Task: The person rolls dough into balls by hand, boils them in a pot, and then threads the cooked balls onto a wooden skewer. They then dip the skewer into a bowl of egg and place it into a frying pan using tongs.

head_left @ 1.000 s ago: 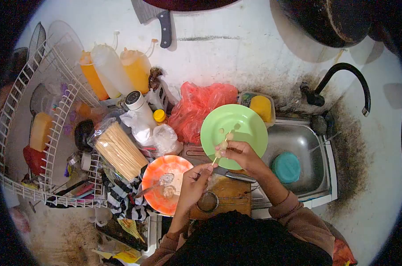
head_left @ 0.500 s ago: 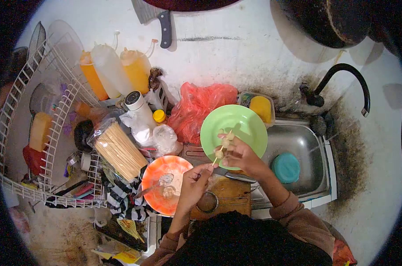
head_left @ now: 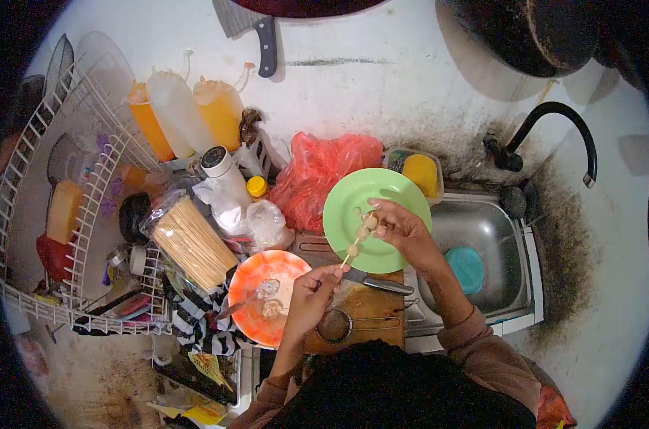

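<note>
My left hand (head_left: 311, 297) pinches the lower end of a thin wooden skewer (head_left: 345, 262) between thumb and fingertips. Several pale round balls (head_left: 352, 249) are threaded along it, tilted up to the right above a light green plate (head_left: 346, 193). At the upper end, the thumb and fingers of my right hand (head_left: 404, 232) curve around the topmost ball. An orange and white bowl (head_left: 243, 325) stands left of my left hand, with a spoon (head_left: 242, 306) and a pale lump (head_left: 272, 309) inside.
A knife (head_left: 387, 285) and a small strainer (head_left: 334, 326) lie on the wooden board (head_left: 378, 314). Packed skewers (head_left: 190, 239), a red plastic bag (head_left: 323, 175) and squeeze bottles (head_left: 181, 107) stand at the back left. The sink (head_left: 492, 229) holds a teal round item (head_left: 464, 268).
My right hand has slid up the skewer from the middle balls to its upper end, uncovering more of the balls. My left hand has barely moved.
</note>
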Motion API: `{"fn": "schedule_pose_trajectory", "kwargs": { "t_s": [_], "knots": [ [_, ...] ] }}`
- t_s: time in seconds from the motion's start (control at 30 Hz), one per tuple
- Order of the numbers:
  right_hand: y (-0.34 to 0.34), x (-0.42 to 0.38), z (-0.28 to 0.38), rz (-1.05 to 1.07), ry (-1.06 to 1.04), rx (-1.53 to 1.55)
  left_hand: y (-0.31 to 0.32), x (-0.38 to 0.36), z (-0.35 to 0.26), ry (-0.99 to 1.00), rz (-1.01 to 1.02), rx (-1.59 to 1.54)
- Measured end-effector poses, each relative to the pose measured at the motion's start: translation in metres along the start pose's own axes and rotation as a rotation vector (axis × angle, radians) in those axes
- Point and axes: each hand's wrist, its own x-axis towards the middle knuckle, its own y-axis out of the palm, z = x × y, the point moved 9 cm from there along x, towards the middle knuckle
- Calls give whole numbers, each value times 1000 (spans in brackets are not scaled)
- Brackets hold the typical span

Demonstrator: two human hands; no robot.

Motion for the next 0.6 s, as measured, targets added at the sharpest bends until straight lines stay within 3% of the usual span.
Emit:
{"fn": "schedule_pose_trajectory", "kwargs": {
  "t_s": [0.33, 0.43, 0.53, 0.6],
  "knots": [
    [-12, 0, 5, -45, -67, -276, 7, -1, -1, -16, 41, 36],
    [-25, -2, 19, -123, -178, -472, 6, 2, 0, 77, 52, 91],
    [-42, 1, 33, -223, -145, -383, 1, 2, 3, 77, 3, 127],
    [-40, -1, 35, -129, -149, -437, -1, 1, 2, 65, 3, 153]
  ]
}}
